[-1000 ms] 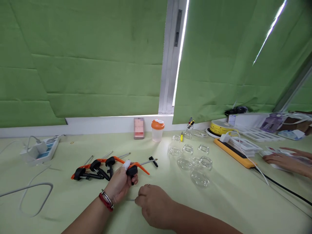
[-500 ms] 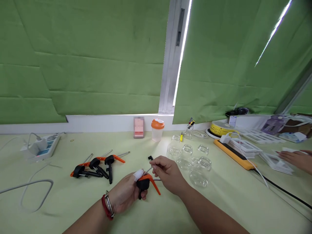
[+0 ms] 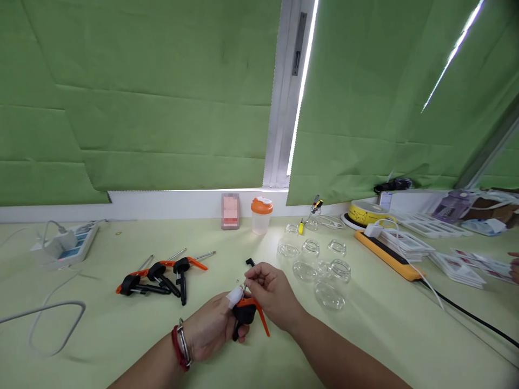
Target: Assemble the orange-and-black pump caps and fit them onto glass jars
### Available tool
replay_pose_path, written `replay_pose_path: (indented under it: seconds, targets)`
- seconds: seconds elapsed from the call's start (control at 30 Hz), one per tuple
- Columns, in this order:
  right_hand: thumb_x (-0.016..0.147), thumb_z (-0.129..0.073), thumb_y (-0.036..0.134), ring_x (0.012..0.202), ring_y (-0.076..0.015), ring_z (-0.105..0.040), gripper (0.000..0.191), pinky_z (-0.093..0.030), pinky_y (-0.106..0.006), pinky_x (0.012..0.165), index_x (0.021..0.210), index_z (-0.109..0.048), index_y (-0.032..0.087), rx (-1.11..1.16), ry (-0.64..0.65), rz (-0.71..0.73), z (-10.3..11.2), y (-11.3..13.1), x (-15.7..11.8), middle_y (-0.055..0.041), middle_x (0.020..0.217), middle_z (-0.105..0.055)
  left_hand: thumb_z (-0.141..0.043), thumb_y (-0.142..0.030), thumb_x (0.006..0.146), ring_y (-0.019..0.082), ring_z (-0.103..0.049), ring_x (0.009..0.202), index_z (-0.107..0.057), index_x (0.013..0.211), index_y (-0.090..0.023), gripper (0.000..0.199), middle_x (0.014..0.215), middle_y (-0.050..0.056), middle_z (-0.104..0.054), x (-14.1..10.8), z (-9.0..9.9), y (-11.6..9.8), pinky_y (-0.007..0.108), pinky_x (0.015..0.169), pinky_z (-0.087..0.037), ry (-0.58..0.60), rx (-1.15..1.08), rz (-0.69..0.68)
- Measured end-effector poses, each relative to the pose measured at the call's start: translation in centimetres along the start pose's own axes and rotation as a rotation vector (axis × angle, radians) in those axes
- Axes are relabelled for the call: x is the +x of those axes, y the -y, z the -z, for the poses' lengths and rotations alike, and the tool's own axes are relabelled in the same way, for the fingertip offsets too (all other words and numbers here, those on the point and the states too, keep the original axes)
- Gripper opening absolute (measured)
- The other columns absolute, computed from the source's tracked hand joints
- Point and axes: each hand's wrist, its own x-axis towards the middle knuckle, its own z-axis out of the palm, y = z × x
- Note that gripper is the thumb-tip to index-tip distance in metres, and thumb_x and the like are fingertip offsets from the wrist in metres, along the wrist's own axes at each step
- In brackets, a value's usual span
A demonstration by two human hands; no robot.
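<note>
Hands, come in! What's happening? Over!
Left hand: holding orange-and-black tool. Right hand: pinching metal rod. Clear glasses close on the right.

The orange-and-black tool (image 3: 245, 313) is partly hidden — by the left hand (image 3: 214, 325).

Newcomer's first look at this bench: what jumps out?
Probably the bright green blinds filling the upper view. Next, low at centre, the orange-and-black assembly in the left hand, with the right hand pinching a thin metal rod beside it. Three similar assemblies lie in a row to the left, and clear glass vessels stand grouped right of centre.
</note>
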Motion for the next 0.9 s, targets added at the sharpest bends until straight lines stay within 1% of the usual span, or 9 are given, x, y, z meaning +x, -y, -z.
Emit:
replay_pose_path:
  seconds: [0.07, 0.13, 0.23, 0.3, 0.4, 0.5, 0.57, 0.77, 0.9]
  targets:
    - [0.073, -0.061, 0.026, 0.064, -0.0117, -0.057, 0.011, -0.049, -0.026, 0.064, 0.081, -0.058, 0.018, -0.028, 0.015, -0.001, -0.3, -0.5, -0.2, 0.0015, 0.068, -0.058, -0.054, -0.053, 0.078, 0.012, -0.049, 0.051, -0.053, 0.076, -0.016, 0.037, 0.066, -0.001, -0.049, 0.1, 0.0, 0.0, 0.027, 0.052, -0.035, -0.020, -0.014, -0.015]
    - [0.075, -0.058, 0.024, 0.066, -0.0126, -0.057, 0.009, -0.049, -0.027, 0.064, 0.080, -0.061, 0.018, -0.136, 0.021, 0.029, -0.4, -0.8, -0.4, -0.0002, 0.070, -0.061, -0.054, -0.053, 0.078, 0.012, -0.049, 0.051, -0.053, 0.075, -0.016, 0.037, 0.066, 0.000, -0.050, 0.2, 0.1, -0.1, 0.027, 0.052, -0.035, -0.038, -0.028, -0.044]
    - [0.078, -0.056, 0.023, 0.073, -0.0143, -0.059, 0.012, -0.049, -0.028, 0.070, 0.081, -0.067, 0.019, -0.308, 0.021, 0.110, -0.3, -0.6, -0.7, -0.0022, 0.079, -0.063, -0.054, -0.053, 0.079, 0.012, -0.049, 0.051, -0.055, 0.076, -0.016, 0.037, 0.066, 0.001, -0.052, 0.2, 0.2, -0.1, 0.028, 0.053, -0.036, -0.046, -0.045, -0.057]
    - [0.079, -0.055, 0.022, 0.078, -0.0151, -0.060, 0.014, -0.049, -0.029, 0.073, 0.082, -0.068, 0.020, -0.371, 0.018, 0.163, -0.2, -0.3, -0.8, -0.0030, 0.083, -0.063, -0.055, -0.052, 0.078, 0.013, -0.049, 0.052, -0.056, 0.075, -0.016, 0.037, 0.066, 0.001, -0.053, 0.2, 0.2, -0.1, 0.028, 0.053, -0.036, -0.049, -0.052, -0.066]
    - [0.079, -0.056, 0.019, 0.088, -0.0171, -0.059, 0.016, -0.047, -0.032, 0.081, 0.087, -0.069, 0.024, -0.476, 0.074, 0.247, -0.2, 0.0, -1.1, -0.0033, 0.089, -0.064, -0.056, -0.050, 0.079, 0.013, -0.049, 0.052, -0.057, 0.073, -0.015, 0.035, 0.063, 0.001, -0.053, 0.3, 0.5, -0.1, 0.029, 0.055, -0.038, -0.061, -0.076, -0.104]
    - [0.068, -0.068, 0.016, 0.101, -0.0201, -0.053, 0.030, -0.039, -0.037, 0.092, 0.096, -0.068, 0.028, -0.629, 0.124, 0.328, -0.3, 0.0, -1.2, -0.0017, 0.100, -0.064, -0.056, -0.046, 0.080, 0.012, -0.048, 0.052, -0.059, 0.076, -0.015, 0.032, 0.062, 0.000, -0.052, 0.5, 0.8, -0.1, 0.027, 0.054, -0.039, -0.090, -0.131, -0.120]
    - [0.063, -0.073, 0.015, 0.104, -0.0211, -0.051, 0.039, -0.035, -0.038, 0.095, 0.100, -0.066, 0.028, -0.689, 0.139, 0.359, -0.3, -0.1, -1.2, -0.0013, 0.105, -0.064, -0.057, -0.045, 0.081, 0.011, -0.047, 0.051, -0.061, 0.080, -0.015, 0.030, 0.064, -0.001, -0.054, 0.7, 1.0, -0.1, 0.025, 0.051, -0.037, -0.109, -0.161, -0.123]
    - [0.074, -0.067, 0.021, 0.105, -0.0207, -0.049, 0.028, -0.030, -0.037, 0.095, 0.101, -0.063, 0.026, -0.789, 0.237, 0.391, 0.0, 0.0, -1.2, -0.0015, 0.109, -0.062, -0.057, -0.041, 0.082, 0.012, -0.049, 0.052, -0.064, 0.084, -0.015, 0.027, 0.067, 0.002, -0.059, 0.8, 1.0, -0.2, 0.025, 0.050, -0.038, -0.081, -0.161, -0.114]
    - [0.080, -0.058, 0.018, 0.102, -0.0198, -0.048, 0.024, -0.028, -0.036, 0.094, 0.103, -0.059, 0.024, -0.861, 0.299, 0.474, -0.1, 0.3, -1.6, -0.0026, 0.109, -0.060, -0.054, -0.044, 0.083, 0.013, -0.051, 0.062, -0.065, 0.091, -0.015, 0.032, 0.077, 0.006, -0.062, 0.5, 1.2, -0.3, 0.025, 0.056, -0.040, -0.020, -0.111, -0.115]
